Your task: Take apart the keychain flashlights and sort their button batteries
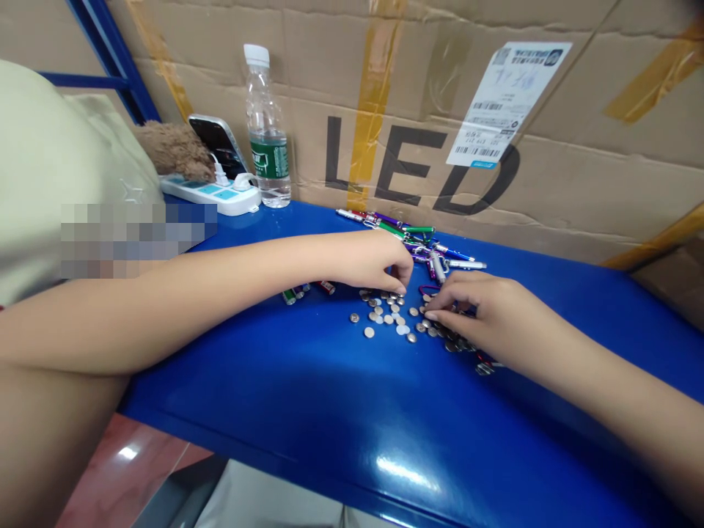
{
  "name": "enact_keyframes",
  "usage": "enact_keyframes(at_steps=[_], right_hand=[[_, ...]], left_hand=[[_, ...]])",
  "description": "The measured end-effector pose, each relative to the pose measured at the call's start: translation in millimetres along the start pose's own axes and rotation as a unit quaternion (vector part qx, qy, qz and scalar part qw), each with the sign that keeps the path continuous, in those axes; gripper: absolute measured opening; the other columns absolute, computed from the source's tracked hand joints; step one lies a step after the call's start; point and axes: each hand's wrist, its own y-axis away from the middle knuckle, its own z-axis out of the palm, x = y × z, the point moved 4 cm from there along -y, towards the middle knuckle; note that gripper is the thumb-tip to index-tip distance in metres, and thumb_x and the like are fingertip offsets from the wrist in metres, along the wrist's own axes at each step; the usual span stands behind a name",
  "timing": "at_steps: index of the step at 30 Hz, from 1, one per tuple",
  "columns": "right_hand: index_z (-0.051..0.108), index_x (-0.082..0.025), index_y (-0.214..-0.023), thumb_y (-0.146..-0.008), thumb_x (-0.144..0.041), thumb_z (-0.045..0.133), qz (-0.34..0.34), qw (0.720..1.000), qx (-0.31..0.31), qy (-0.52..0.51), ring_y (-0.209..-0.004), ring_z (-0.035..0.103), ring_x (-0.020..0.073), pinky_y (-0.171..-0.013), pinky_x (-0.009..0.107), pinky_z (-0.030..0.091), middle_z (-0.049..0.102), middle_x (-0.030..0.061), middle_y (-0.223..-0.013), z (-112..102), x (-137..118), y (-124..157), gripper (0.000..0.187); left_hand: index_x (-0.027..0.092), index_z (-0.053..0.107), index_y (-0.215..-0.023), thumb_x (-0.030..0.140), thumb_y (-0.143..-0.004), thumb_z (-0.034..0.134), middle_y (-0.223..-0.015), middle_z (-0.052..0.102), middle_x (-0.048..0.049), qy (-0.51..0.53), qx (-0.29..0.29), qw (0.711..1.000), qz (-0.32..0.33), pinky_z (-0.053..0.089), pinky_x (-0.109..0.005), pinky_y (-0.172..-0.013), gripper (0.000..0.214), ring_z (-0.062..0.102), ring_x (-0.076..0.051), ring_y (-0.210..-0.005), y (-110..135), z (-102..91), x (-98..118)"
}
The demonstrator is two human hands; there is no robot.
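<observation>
Small round silver button cells [389, 319] lie scattered on the blue tabletop below and between my hands. My left hand [382, 262] is over the far side of them, thumb and fingers curled together at the cells; whatever sits between the tips is hidden. Opposite it, my right hand [487, 312] has thumb and forefinger pinched low at the right part of the pile, and I cannot make out what they hold. More cells lie partly hidden under this hand. Behind both hands is a heap of colourful metal penlights [410, 231] with clips.
A large cardboard box [308, 81] stands along the back edge. At the back left are a water bottle [268, 139], a white power strip [242, 203] with plugs and a phone [217, 143]. Short coloured tubes [297, 295] lie beside my left forearm. Pale clothing [99, 147] fills the left side.
</observation>
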Motion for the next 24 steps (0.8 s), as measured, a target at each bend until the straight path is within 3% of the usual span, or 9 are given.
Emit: enact_keyframes(at_steps=[9,17,24], right_hand=[[0.074,-0.024,-0.085,-0.081,-0.019,0.062,-0.017,0.998,0.021,0.061,-0.078,0.065,0.0204,-0.069,0.033,0.050,0.070,0.0036,-0.080,-11,8,1,0.014],[0.075,-0.024,-0.094,-0.085,-0.016,0.055,-0.036,0.995,-0.004,0.097,-0.079,0.064,0.0196,-0.072,0.032,0.050,0.069,0.0048,-0.083,4,3,-3,0.023],[0.074,-0.023,-0.088,-0.082,-0.019,0.061,-0.008,0.992,-0.014,0.125,-0.071,0.063,0.0176,-0.062,0.028,0.048,0.067,0.0029,-0.075,3,4,-7,0.014]], left_hand=[[0.021,0.074,-0.105,0.016,-0.085,0.060,-0.101,0.074,-0.0018,0.018,-0.035,0.999,0.012,0.046,-0.025,-0.082,0.025,0.065,-0.014,-0.091,-3,4.3,3],[0.023,0.076,-0.097,0.017,-0.081,0.063,-0.096,0.075,0.0004,0.030,-0.065,0.997,-0.026,0.046,-0.023,-0.076,0.022,0.066,-0.013,-0.082,1,-1.9,4],[0.021,0.077,-0.092,0.021,-0.081,0.064,-0.090,0.075,0.0007,0.029,-0.064,0.994,-0.079,0.044,-0.022,-0.067,0.017,0.065,-0.011,-0.074,0,-3.1,7]])
